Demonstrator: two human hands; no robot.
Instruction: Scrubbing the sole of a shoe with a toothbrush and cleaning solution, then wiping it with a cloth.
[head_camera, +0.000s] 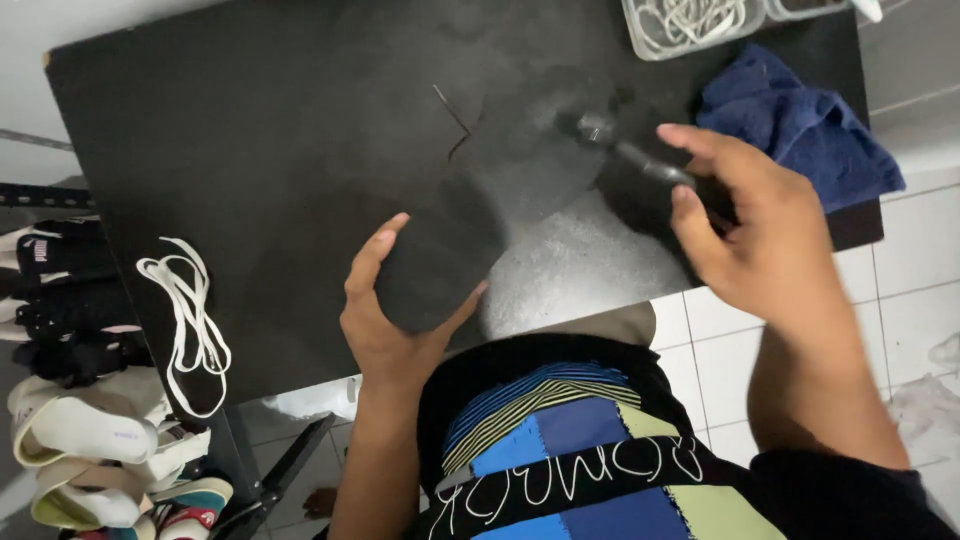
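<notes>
1. L hand (385, 320) near the front edge of the black surface (250, 130), fingers wrapped round the near end of a dark insole (470, 200): thumb on its right edge, other fingers on the left.
2. Insole lies flat on the surface, toe end pointing away from the person, wet-looking sheen w/ a pale soapy patch (570, 270) just beside it on the right.
3. R hand (760, 240) above the surface's right part, fingers closed narrow on a dark brush (625, 150); motion blur, so its exact shape is hard to tell. Brush head sits over the insole's far end.
4. White shoelace (185, 325) coiled at the surface's left front edge, well apart from both hands.
5. Blue cloth (800, 120) bunched at the far right, beyond the R hand.
6. Clear plastic box (640, 35) w/ white laces inside at the far edge.
7. Shoes (80, 440) stacked on a rack left of the surface.
</notes>
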